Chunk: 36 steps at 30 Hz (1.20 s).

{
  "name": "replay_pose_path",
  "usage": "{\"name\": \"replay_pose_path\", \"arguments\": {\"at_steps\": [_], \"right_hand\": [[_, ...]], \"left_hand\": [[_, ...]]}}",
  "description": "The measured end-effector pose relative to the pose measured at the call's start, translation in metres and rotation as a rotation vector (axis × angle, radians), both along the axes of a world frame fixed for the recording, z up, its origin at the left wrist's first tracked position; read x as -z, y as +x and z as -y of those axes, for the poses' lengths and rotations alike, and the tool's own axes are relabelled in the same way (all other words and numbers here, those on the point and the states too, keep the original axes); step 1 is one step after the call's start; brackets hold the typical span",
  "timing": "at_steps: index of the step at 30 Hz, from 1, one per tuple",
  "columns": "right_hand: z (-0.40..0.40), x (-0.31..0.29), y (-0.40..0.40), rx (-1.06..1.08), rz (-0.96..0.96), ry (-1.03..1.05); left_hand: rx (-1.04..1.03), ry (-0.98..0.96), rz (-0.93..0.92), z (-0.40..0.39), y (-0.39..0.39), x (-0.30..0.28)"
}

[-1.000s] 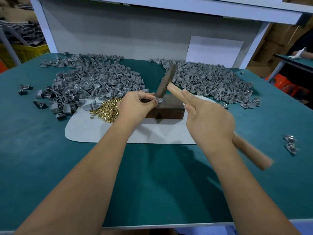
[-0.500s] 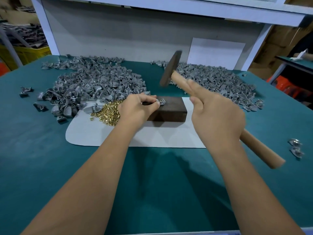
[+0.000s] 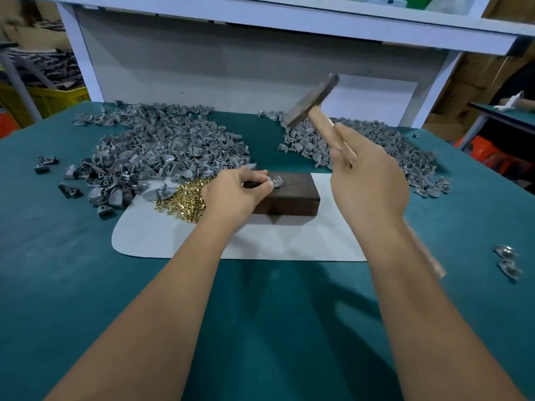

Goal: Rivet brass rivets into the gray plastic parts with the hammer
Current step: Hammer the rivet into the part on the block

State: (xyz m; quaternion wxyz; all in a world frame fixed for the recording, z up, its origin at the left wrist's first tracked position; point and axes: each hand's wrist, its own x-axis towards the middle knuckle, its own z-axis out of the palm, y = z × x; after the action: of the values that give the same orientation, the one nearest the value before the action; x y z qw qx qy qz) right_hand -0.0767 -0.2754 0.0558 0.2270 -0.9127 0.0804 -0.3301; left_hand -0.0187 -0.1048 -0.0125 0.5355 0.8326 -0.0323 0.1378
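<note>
— While the right hand [image 3: 367, 180] grips the hammer [image 3: 315, 105], which way does it point?
— Its wooden handle runs from lower right, near the wrist, up and left; the dark metal head is raised above the far edge of the worktop [image 3: 58, 256], tilted, well above the block. The lower end of the handle is blurred.
— And the fingers?
— The right ones are curled round the handle. The left hand [image 3: 234, 192] pinches one gray plastic part [image 3: 277, 181] between thumb and fingertips, holding it on top of the dark wooden block [image 3: 292, 195].
— Where does the block sit?
— Long axis left to right, on a white mat [image 3: 162, 235] on the green worktop.
— Any rivets?
— A loose heap of brass rivets [image 3: 182, 202] lies on the mat, just beside the left hand.
— More parts?
— Two gray piles: a left pile [image 3: 150, 151] and a right pile [image 3: 376, 143]. Two separate pieces [image 3: 506, 261] lie at the right edge.
— Containers? Writing?
— A yellow crate [image 3: 55, 99] at far left holds dark items, too blurred to name. No writing can be read.
</note>
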Motion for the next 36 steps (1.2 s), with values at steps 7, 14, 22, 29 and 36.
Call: {"name": "replay_pose_path", "arguments": {"at_steps": [7, 14, 22, 29, 36], "right_hand": [[0.022, 0.038, 0.018, 0.119, -0.385, 0.209], [0.015, 0.045, 0.017, 0.220, -0.427, -0.238], [-0.002, 0.044, 0.017, -0.136, 0.137, 0.046], [-0.028, 0.054, 0.017, -0.495, 0.092, 0.514], [-0.024, 0.053, 0.018, -0.571, 0.081, 0.705]], "left_hand": [[-0.005, 0.013, -0.015, 0.001, -0.004, -0.003], [0.046, 0.018, -0.033, -0.002, 0.001, -0.009], [0.255, -0.328, 0.016, -0.014, -0.004, -0.017], [0.388, -0.469, 0.019, -0.014, -0.009, -0.021], [0.424, -0.467, 0.011, -0.012, -0.008, -0.020]]}}
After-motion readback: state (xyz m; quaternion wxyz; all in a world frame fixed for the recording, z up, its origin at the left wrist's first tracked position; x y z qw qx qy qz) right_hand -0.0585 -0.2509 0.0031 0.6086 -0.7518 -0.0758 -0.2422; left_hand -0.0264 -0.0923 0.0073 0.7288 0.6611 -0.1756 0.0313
